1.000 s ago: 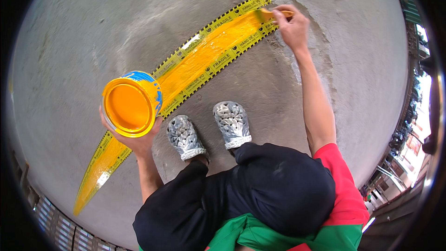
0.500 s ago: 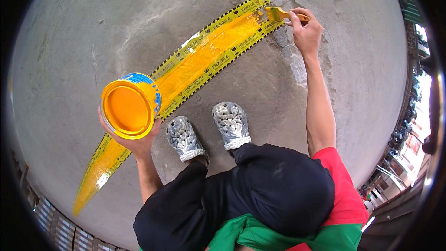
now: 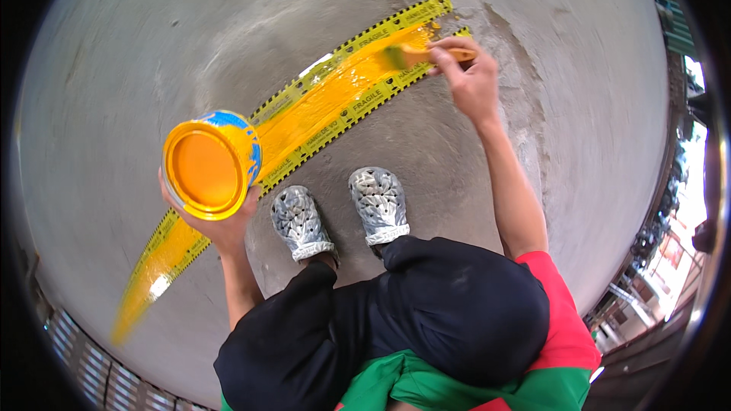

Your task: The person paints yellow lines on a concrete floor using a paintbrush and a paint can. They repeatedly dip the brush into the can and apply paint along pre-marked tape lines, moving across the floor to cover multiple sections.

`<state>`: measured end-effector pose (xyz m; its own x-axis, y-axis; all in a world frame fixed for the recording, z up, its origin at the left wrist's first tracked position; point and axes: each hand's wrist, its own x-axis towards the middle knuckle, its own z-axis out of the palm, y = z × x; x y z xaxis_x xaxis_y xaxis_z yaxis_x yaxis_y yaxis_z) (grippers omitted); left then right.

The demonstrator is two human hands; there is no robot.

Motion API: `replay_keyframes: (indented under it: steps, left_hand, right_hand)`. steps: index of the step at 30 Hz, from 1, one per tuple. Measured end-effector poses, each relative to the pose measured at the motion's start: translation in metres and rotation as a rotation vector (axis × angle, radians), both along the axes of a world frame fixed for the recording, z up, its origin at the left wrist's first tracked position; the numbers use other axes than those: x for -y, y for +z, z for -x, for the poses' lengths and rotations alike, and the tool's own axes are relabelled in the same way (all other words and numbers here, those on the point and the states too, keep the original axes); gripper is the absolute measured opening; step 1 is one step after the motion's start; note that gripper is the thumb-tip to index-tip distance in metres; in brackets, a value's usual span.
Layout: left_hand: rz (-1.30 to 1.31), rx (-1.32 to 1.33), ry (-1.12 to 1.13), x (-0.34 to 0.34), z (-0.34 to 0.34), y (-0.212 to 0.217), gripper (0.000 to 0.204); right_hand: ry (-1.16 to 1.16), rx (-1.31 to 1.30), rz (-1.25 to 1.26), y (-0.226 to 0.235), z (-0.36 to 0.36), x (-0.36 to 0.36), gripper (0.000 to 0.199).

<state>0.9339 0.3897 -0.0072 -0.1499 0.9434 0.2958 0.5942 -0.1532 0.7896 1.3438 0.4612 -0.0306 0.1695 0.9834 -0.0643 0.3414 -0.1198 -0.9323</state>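
Gripping a paintbrush [image 3: 415,54] in our closed right hand [image 3: 470,80], upper centre of frame | bristles on the wet yellow stripe [image 3: 320,118] between tape strips [image 3: 358,36] | left hand [image 3: 217,224] wrapped around a paint can [image 3: 209,166], left of centre | silver shoes [image 3: 339,209] on concrete floor [image 3: 152,53] at centre.

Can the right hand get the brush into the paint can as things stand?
Probably yes: the paint can, held in the left hand, tilts its open mouth up, nothing between it and the right hand with the brush.
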Motion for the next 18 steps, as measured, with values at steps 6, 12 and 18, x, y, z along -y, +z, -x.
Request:
replay_keyframes:
  steps: [6, 12, 18]
  left_hand:
    - [-0.043, 0.032, 0.054, 0.007, 0.015, 0.004, 0.119]
    - [-0.014, 0.018, 0.134, 0.024, 0.027, 0.010, 0.119]
    - [-0.041, -0.103, 0.179, 0.035, 0.044, 0.017, 0.121]
  right_hand:
    - [-0.179, 0.649, -0.349, -0.002, 0.014, -0.008, 0.014]
    - [0.158, -0.045, 0.052, -0.010, 0.117, 0.040, 0.012]
    - [0.277, -0.042, 0.081, -0.067, 0.168, 0.045, 0.013]
